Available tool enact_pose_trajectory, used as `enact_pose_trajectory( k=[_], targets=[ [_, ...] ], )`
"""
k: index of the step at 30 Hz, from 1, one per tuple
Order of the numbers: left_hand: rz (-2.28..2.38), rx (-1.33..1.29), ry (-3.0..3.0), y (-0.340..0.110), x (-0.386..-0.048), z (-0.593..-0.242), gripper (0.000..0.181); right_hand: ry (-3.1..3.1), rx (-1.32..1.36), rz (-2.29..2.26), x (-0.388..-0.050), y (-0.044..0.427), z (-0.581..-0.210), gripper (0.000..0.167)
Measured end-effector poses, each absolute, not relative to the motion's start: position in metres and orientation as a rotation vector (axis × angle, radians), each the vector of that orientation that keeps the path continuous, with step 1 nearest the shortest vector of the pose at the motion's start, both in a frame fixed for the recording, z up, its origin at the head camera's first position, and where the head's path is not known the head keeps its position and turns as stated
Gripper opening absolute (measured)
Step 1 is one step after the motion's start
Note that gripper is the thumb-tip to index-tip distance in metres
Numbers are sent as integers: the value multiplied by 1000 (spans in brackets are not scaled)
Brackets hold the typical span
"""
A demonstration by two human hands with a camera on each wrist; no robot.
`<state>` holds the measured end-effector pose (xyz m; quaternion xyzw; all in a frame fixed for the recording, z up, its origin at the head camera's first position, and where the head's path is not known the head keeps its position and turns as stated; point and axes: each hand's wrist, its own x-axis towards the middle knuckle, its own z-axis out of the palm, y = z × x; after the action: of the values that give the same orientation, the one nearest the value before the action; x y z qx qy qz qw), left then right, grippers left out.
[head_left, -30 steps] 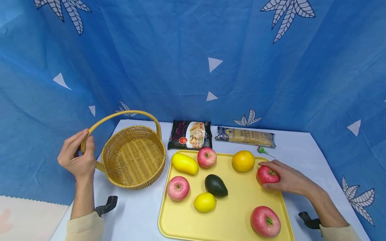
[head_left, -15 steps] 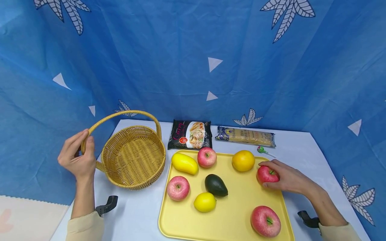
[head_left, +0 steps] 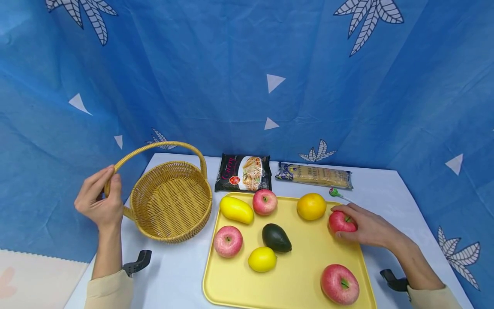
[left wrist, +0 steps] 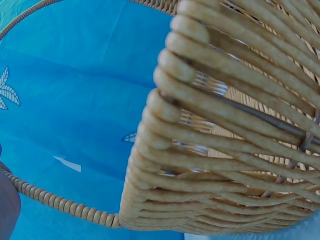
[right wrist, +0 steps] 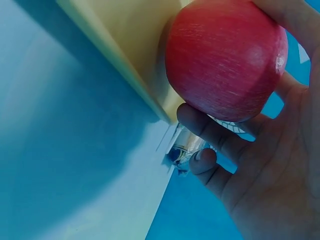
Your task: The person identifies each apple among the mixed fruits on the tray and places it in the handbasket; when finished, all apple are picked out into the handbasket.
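Creased blue leaf-print cloth backdrop point(head_left: 231, 90). White tabletop point(head_left: 170, 270). Smooth yellow tray point(head_left: 293, 281), rounded corners. Round woven basket point(head_left: 173, 204) left of it; left hand point(head_left: 99, 199) grips its wrapped, arched handle point(head_left: 202, 164). Right hand point(head_left: 372, 225) grasps glossy red apple point(head_left: 339, 222) at tray's far-right corner.

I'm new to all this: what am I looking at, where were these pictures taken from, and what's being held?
There is no robot here, just a person's two bare hands. The wide picture comes from a camera worn on the head; the two close ones come from a camera on each wrist. The left hand holds the handle of a wicker basket. The right hand grips a red apple at the right side of a yellow tray. Three more apples, a lemon, an orange fruit, a long yellow fruit and a dark green one lie there. Beyond the tray are two food packets and a lollipop.
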<state>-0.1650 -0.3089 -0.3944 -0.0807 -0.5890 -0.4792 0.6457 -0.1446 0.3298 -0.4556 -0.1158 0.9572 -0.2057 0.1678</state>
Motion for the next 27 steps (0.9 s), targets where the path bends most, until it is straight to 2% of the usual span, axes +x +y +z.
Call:
enact_pose_trajectory(
  k=[27],
  targets=[
    [-1118,-184,-1299,-304,-165,-390,18,2736,-442,-594,-143,313,-431,70]
  ],
)
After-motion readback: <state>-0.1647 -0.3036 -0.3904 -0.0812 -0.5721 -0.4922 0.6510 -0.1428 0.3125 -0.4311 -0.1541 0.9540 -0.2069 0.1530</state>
